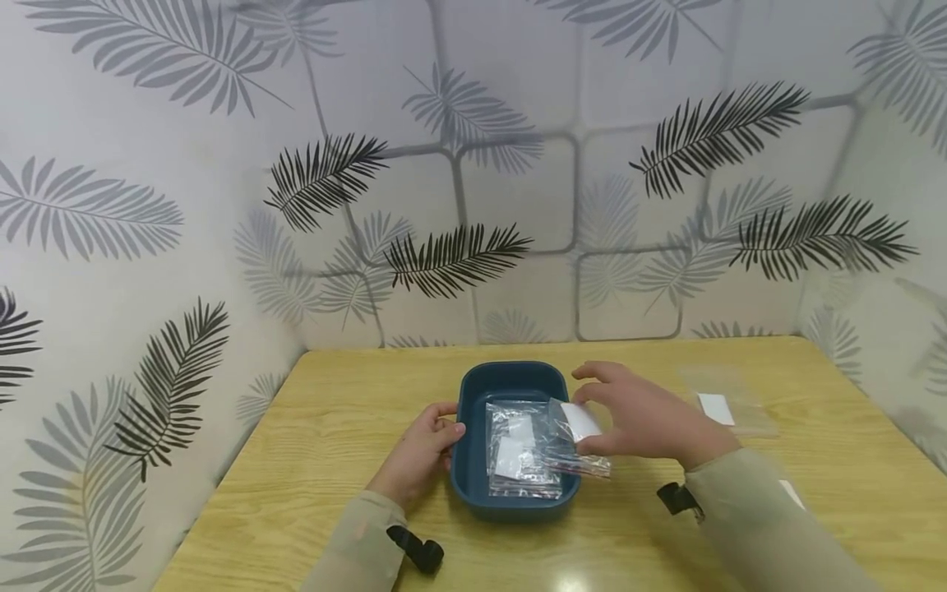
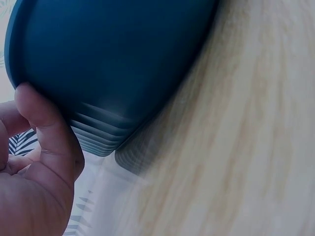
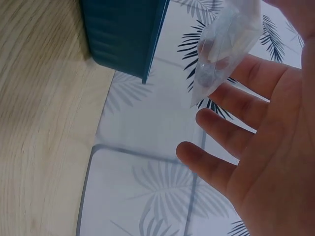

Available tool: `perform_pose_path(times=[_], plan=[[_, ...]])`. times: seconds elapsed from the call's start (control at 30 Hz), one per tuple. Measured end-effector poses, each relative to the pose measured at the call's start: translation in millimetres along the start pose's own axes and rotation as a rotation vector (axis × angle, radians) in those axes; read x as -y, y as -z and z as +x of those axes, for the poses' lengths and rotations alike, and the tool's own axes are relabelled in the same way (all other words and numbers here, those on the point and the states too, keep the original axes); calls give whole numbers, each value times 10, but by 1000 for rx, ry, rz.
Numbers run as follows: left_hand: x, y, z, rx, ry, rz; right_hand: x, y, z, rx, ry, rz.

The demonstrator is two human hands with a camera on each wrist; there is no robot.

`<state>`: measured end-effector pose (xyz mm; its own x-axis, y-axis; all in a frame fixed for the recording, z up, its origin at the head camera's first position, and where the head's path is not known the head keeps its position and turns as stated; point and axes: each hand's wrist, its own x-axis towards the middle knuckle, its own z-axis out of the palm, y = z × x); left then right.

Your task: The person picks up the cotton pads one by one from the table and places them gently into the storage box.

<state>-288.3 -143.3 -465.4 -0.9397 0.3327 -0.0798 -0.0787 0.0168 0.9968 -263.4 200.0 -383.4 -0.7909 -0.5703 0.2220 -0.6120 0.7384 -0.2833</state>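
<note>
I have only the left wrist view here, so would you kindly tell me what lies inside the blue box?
Observer: Clear plastic bags lie in the blue box.
Operator: Thank you; what is the right hand holding?
Observer: It pinches another clear bag.
Operator: And is anything lying on the table to the right of the box?
Observer: Yes, a flat see-through bag with a white patch lies there.

Holds clear bag (image 3: 229,37), upper right, in right grip (image 3: 268,137) | shows blue tub (image 3: 123,34), upper left | worktop (image 3: 39,128), left side | leaf-patterned wall (image 3: 157,123), centre to bottom
</note>
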Motion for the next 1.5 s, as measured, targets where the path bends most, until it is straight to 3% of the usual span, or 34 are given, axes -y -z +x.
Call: perform_pose_path(times=[0.47,0.9,1.27,1.5], plan=[[16,15,13,-9,14,17,10,-6,337,77,-13,-45],[17,15,18,0,7,9,71,-127,691,98,19,-111],[7,10,13,3,-3,13,205,-198,846,140,-19,-154],[0,11,10,-3,3,24,230,-214,849,153,-34,-158]])
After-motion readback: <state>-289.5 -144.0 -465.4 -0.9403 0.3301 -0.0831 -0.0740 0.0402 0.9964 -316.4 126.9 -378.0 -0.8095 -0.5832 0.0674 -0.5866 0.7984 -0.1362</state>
